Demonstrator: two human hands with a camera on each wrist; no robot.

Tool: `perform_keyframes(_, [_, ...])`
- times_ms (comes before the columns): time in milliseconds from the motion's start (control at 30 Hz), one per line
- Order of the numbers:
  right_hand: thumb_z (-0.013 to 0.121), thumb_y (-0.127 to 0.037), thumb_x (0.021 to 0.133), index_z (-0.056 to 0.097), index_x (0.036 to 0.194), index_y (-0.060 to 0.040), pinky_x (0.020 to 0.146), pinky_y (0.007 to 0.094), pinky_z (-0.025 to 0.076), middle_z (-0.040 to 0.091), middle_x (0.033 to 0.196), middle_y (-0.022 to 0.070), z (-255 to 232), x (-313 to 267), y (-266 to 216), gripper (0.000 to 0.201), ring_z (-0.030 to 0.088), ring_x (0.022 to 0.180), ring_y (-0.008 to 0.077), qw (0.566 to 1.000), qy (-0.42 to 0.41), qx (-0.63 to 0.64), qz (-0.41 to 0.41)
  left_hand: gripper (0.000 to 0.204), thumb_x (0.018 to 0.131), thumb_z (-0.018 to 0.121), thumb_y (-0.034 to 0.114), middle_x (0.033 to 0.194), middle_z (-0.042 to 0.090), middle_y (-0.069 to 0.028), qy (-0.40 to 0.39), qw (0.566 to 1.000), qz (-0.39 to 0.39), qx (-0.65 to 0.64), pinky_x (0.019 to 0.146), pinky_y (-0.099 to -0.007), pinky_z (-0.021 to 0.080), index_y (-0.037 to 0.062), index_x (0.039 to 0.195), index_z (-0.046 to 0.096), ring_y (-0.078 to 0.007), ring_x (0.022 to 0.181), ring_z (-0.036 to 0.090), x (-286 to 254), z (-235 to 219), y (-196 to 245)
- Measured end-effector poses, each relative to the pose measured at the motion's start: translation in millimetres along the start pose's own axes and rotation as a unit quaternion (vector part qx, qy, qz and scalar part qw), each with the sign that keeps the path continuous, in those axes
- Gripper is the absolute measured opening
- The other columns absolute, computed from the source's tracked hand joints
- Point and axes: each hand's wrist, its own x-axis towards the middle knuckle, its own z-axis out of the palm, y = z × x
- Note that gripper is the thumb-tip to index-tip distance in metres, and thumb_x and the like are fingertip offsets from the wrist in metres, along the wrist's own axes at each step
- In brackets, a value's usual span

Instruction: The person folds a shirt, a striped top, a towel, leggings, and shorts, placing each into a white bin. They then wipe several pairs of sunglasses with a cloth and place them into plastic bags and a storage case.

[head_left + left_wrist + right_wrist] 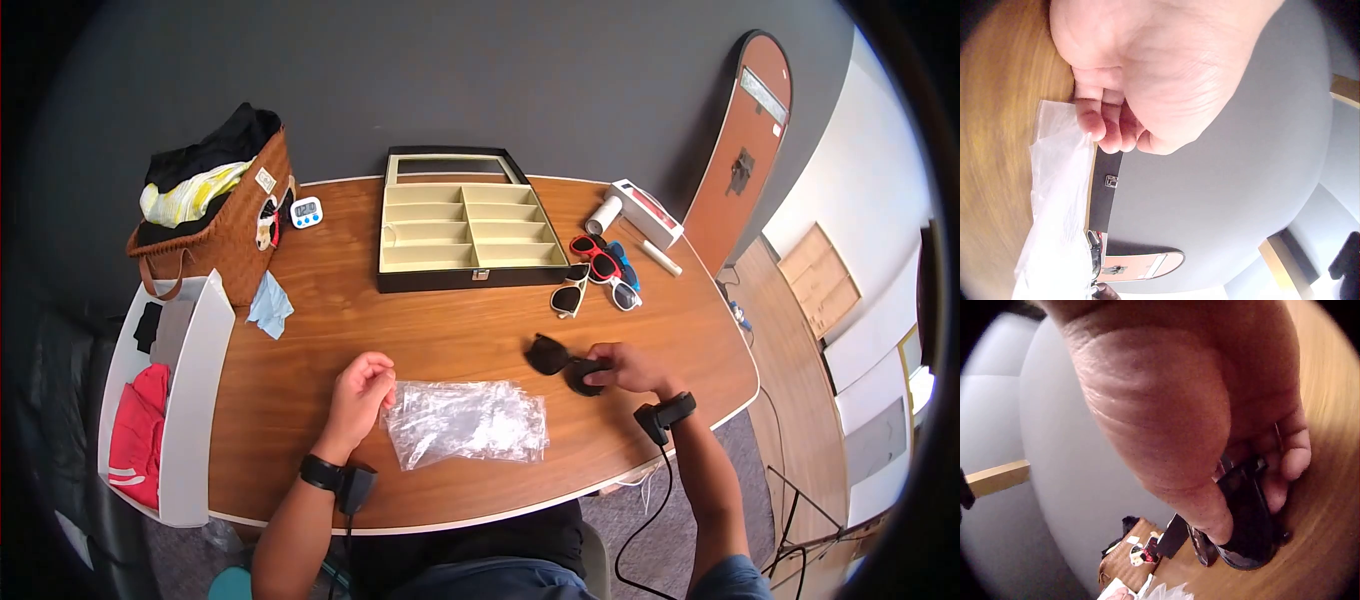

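My right hand [625, 368] grips black sunglasses [548, 354] by one side, the thumb against a dark lens [1244, 531], just above the table right of the middle. Stretching to the left from the fingers is the other lens. My left hand [362, 395] is by the front of the table with its fingers loosely curled, and the thumb tip lies near the fingertips with nothing visible between them. Its little finger is right at the corner of a clear plastic bag pile [470, 425]. The crinkled plastic [1057, 187] spreads away beside that hand.
An open display case [475, 280] with cream compartments stands at the back. Several sunglasses [603, 265], a white tube [605, 215] and a white box [650, 210] lie at right. At left are a brown bag [215, 255], a timer [306, 212], a blue cloth [270, 305] and a white bin [190, 440].
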Motion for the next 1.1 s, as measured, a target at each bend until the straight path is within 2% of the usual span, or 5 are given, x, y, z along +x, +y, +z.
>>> perform_keyframes(200, [0.071, -0.025, 0.086, 0.061, 0.109, -0.0049, 0.077, 0.0332, 0.05, 0.064, 0.098, 0.0093, 28, 45, -35, 0.032, 0.06, 0.083, 0.0185, 0.965, 0.117, -0.081, -0.221, 0.009, 0.094, 0.054, 0.002, 0.079, 0.058, -0.0038, 0.002, 1.0, 0.011, -0.019, 0.056, -0.0222, 0.046, 0.0, 0.103, 0.054, -0.0081, 0.063, 0.055, -1, -3, -4])
perform_keyframes(400, [0.067, -0.035, 0.087, 0.06, 0.118, -0.0094, 0.083, 0.0418, 0.05, 0.06, 0.103, 0.0175, -2, 74, -31, 0.04, 0.062, 0.092, 0.0327, 0.915, 0.381, -0.131, -0.017, 0.009, 0.094, 0.054, 0.003, 0.079, 0.058, -0.0035, 0.003, 1.0, 0.006, -0.025, 0.057, -0.0222, 0.046, 0.0001, 0.103, 0.054, -0.0082, 0.063, 0.055, -1, -1, 0])
perform_keyframes(733, [0.069, -0.018, 0.083, 0.064, 0.09, -0.0049, 0.072, 0.0358, 0.051, 0.065, 0.088, 0.0128, -2, 35, -24, 0.016, 0.064, 0.081, 0.0235, 0.972, 0.207, -0.039, 0.103, 0.008, 0.094, 0.055, 0.003, 0.077, 0.058, -0.0024, -0.005, 1.0, -0.005, -0.016, 0.057, -0.0217, 0.045, -0.0002, 0.101, 0.054, -0.0074, 0.063, 0.054, -1, -1, 1])
perform_keyframes(867, [0.068, -0.01, 0.08, 0.064, 0.098, -0.0055, 0.087, 0.0393, 0.049, 0.064, 0.1, 0.0137, 13, 38, -25, 0.019, 0.06, 0.096, 0.0329, 0.966, 0.192, -0.129, -0.115, 0.008, 0.094, 0.055, 0.003, 0.078, 0.058, -0.0024, -0.015, 1.0, -0.006, 0.001, 0.057, -0.0215, 0.045, -0.0001, 0.101, 0.055, -0.0072, 0.064, 0.054, -1, 1, -1])
perform_keyframes(1100, [0.069, -0.011, 0.078, 0.063, 0.108, -0.0063, 0.09, 0.038, 0.048, 0.064, 0.102, 0.0138, 3, 87, -35, 0.031, 0.059, 0.101, 0.0318, 0.936, 0.277, -0.101, -0.194, 0.006, 0.095, 0.053, 0.003, 0.076, 0.057, -0.0018, 0.002, 1.0, -0.006, -0.003, 0.056, -0.0219, 0.044, 0.0022, 0.101, 0.054, -0.0079, 0.062, 0.053, -4, 0, 1])
